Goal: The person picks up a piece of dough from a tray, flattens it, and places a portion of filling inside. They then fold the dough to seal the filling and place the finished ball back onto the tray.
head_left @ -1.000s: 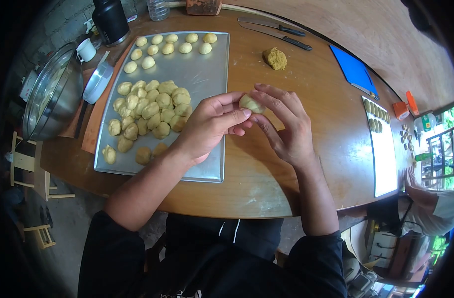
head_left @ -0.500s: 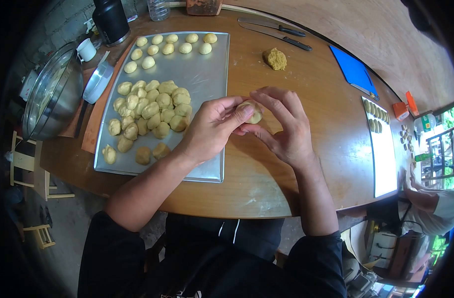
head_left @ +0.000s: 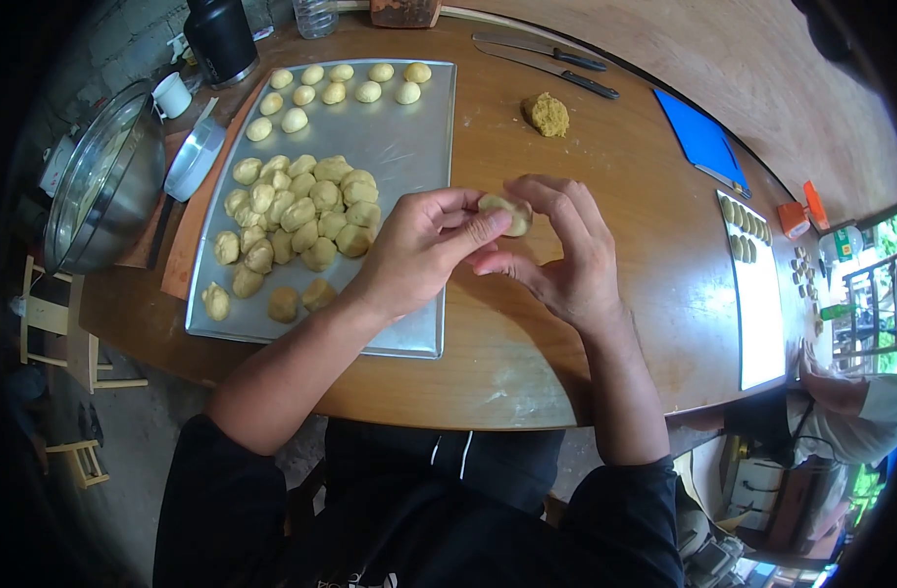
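My left hand (head_left: 424, 250) pinches a small flattened dough piece (head_left: 510, 218) between thumb and fingers, above the wooden table just right of the metal tray (head_left: 409, 338). My right hand (head_left: 566, 245) is curved around the right side of the dough, fingers and thumb apart; whether a fingertip touches it is hard to tell. On the tray, a pile of pale dough lumps (head_left: 301, 211) lies in the middle, and smooth round balls (head_left: 367, 92) stand in rows at the far end. A lump of crumbly yellow-brown filling (head_left: 546, 116) sits on the table beyond my hands.
Two knives (head_left: 566, 73) lie at the back, with a blue board (head_left: 701, 137) to their right. A white tray (head_left: 757, 323) holds small pieces. Steel bowl (head_left: 105, 186), strainer (head_left: 194, 162) and mug (head_left: 172, 96) stand left. Another person (head_left: 850, 412) is at the far right.
The dough has shifted slightly right and is tilted differently in my left hand. My right fingers and thumb have opened a little away from it.
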### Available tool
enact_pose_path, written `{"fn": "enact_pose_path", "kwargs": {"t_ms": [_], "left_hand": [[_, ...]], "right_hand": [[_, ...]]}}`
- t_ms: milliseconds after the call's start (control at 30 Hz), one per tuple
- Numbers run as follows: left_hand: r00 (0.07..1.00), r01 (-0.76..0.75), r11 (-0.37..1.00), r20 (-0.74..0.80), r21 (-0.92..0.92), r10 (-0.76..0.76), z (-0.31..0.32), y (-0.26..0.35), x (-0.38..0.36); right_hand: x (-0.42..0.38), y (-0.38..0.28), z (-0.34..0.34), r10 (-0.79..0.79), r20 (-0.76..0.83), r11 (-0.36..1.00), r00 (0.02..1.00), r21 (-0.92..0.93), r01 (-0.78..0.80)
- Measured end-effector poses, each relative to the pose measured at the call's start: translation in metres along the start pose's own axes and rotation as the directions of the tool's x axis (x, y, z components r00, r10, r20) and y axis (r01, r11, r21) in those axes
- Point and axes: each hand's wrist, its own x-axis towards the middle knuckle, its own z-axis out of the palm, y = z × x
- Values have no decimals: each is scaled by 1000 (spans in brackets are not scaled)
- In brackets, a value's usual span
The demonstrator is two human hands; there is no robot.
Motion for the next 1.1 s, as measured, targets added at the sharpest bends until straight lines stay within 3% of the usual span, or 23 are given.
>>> {"fn": "enact_pose_path", "kwargs": {"t_ms": [100, 167, 200, 400, 467, 700, 767, 900, 967, 1100], "left_hand": [[1000, -14, 999, -3, 33, 14, -1, 2, 2], [987, 162, 985, -30, 57, -160, 6, 16, 0], [986, 163, 985, -31, 57, -162, 5, 14, -1], [997, 65, 996, -33, 67, -63, 10, 8, -3], [998, -60, 958, 5, 280, 61, 8, 4, -2], [998, -54, 982, -2, 179, 55, 4, 1, -1], [997, -69, 938, 0, 341, 73, 1, 3, -1], [998, -52, 969, -16, 241, 58, 7, 7, -1], [997, 61, 977, -52, 206, -51, 11, 10, -2], [997, 13, 986, -81, 165, 0, 13, 5, -3]], "right_hand": [[0, 2, 1, 22, 5, 1000, 1000, -8, -22], [-3, 6, 1, 2, 57, 1000, 998, -31, 0], [-4, 7, 3, 3, 57, 1000, 998, -29, -1], [-3, 8, 0, 6, -6, 988, 1000, -157, -7], [-2, 2, -1, -11, 24, 986, 1000, -165, 15], [-2, 4, 0, 37, 58, 998, 998, -45, -35], [-3, 5, 0, 24, 79, 1000, 997, -8, -24], [-2, 6, -1, 24, 73, 999, 997, -30, -22], [-5, 9, 0, 39, 66, 998, 997, -51, -36], [-6, 12, 1, 30, 19, 999, 999, -42, -29]]}}
